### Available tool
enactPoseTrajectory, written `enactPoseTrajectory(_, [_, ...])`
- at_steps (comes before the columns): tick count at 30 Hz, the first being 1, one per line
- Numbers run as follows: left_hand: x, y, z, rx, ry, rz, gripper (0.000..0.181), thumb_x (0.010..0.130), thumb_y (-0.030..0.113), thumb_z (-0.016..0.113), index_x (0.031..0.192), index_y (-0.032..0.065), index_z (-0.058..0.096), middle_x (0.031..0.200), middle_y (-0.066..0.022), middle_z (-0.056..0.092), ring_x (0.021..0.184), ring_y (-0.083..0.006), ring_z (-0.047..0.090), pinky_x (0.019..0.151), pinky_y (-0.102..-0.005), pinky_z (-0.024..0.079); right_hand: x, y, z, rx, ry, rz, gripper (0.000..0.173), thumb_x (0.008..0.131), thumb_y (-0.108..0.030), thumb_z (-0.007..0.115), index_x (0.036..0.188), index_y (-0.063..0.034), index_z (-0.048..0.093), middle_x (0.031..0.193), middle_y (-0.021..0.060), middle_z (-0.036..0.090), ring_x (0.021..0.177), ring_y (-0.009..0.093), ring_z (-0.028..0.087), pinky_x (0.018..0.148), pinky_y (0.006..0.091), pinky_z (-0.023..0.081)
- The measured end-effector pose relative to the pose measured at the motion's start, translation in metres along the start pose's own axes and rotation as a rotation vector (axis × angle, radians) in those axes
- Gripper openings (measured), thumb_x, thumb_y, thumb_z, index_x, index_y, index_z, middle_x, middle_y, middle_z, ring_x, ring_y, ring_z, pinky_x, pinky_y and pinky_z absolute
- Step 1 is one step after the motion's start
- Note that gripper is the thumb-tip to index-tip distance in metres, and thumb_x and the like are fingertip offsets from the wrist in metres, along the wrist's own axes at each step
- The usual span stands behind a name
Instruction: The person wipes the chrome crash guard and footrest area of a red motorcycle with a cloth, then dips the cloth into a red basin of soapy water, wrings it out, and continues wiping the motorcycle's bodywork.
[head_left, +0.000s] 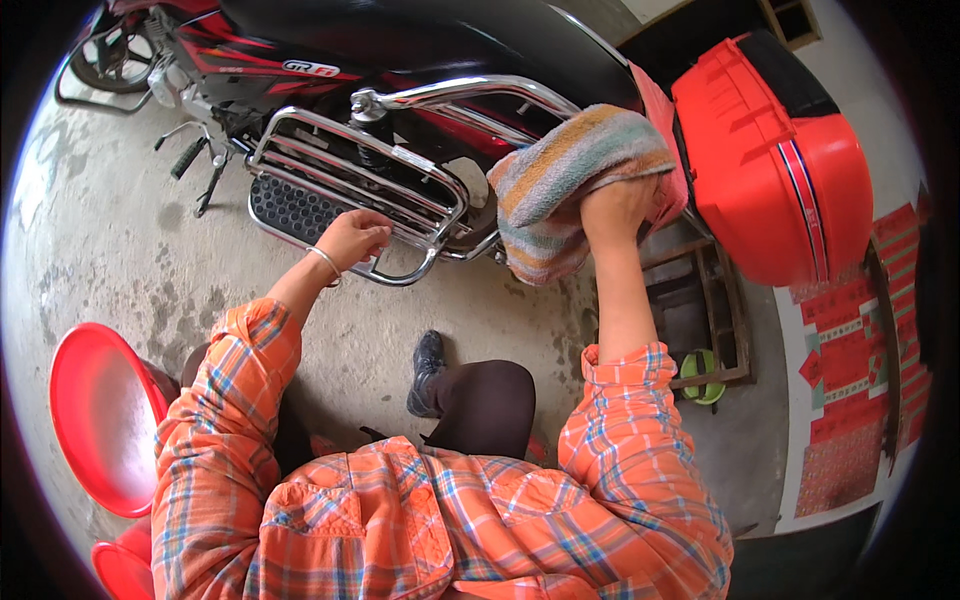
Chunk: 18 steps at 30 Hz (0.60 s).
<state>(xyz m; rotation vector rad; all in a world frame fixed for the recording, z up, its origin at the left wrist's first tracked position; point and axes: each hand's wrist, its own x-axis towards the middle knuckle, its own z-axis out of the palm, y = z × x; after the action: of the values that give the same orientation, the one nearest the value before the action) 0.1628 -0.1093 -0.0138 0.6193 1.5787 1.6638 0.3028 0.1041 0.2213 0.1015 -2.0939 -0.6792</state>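
Note:
My right hand (619, 214) grips a striped terry towel (559, 169) in grey, ochre and green. The towel is bunched up at the rear side of a red and black motorcycle (259, 75), below its chrome grab rail (480, 88). Part of my right fingers is hidden by the cloth and a pinkish-red tail piece (660, 112). My left hand (352, 240), with a bangle at the wrist, is in front of the chrome side rack (360, 172) and its black studded footboard (289, 206). Its fingers are loosely bent, and nothing shows in them; contact with the rack cannot be told.
A red top box (772, 180) is mounted behind the black seat (450, 37). Red basins (101, 420) stand at the left on the stained concrete floor (360, 330). To the right are a wooden frame (731, 315), a green container (701, 375) and red paper sheets on the wall.

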Motion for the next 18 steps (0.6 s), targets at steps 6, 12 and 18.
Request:
enactPoseTrajectory(6, [0.008, -0.004, 0.009, -0.041, -0.022, 0.020, 0.020, 0.085, 0.016, 0.056, 0.102, 0.0058, 0.059, 0.079, -0.0013, 0.061, 0.064, -0.0069, 0.055, 0.057, -0.0201, 0.046, -0.048, -0.022, 0.027, 0.136, -0.234, 0.035, 0.043, 0.082, -0.034, 0.046, 0.115, -0.0082, 0.051, 0.116, 0.0139, 0.051, 0.111, 0.033, 0.044, 0.098, 0.0447, 0.030])
enactPoseTrajectory(12, [0.003, -0.003, 0.000, -0.077, -0.022, 0.004, 0.021, 0.084, 0.016, 0.056, 0.100, 0.0044, 0.059, 0.077, -0.0008, 0.060, 0.061, -0.0066, 0.053, 0.054, -0.0194, 0.043, -0.013, -0.059, 0.064, 0.135, -0.109, -0.049, 0.031, 0.075, -0.015, 0.049, 0.101, -0.0027, 0.057, 0.105, 0.0177, 0.056, 0.099, 0.035, 0.050, 0.089, 0.0476, 0.034])
enactPoseTrajectory(18, [0.007, -0.001, 0.004, -0.098, -0.020, -0.023, 0.020, 0.085, 0.015, 0.055, 0.101, 0.0040, 0.059, 0.078, -0.0016, 0.060, 0.062, -0.0074, 0.054, 0.055, -0.0200, 0.044, -0.036, -0.022, 0.021, 0.092, -0.108, -0.051, 0.025, 0.069, -0.006, 0.052, 0.092, -0.0016, 0.061, 0.098, 0.0154, 0.059, 0.094, 0.035, 0.053, 0.085, 0.0467, 0.038])
